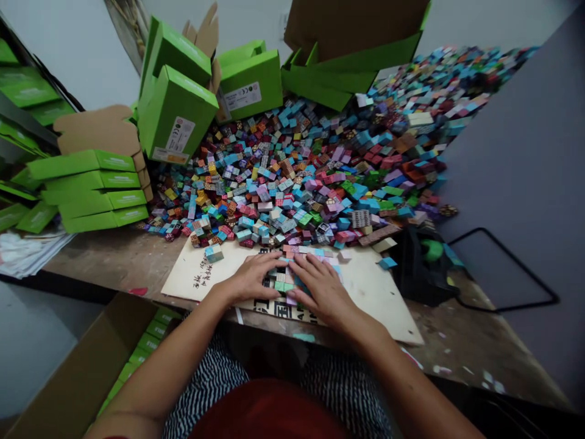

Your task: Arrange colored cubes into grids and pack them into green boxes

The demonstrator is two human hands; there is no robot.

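A small cluster of coloured blocks [284, 279], with pink, green and pale blue tops, sits on a cream board [375, 292] printed with black characters. At its left side lies my left hand [251, 277], fingers stretched toward the blocks and touching their edge. My right hand [322, 283] rests over the right part of the cluster, fingers spread and flat, hiding some blocks. Neither hand is closed around anything. A single blue-and-tan block [213, 253] lies on the board left of my left hand. Right behind the board rises a big heap of small patterned blocks [283, 183].
Green boxes [178, 116] stand and lean behind the heap, and flattened green boxes [98, 189] are stacked at left. A black tape dispenser [423, 268] sits at right beside a black wire frame [516, 268]. Below left, a cardboard carton [91, 347] holds green boxes.
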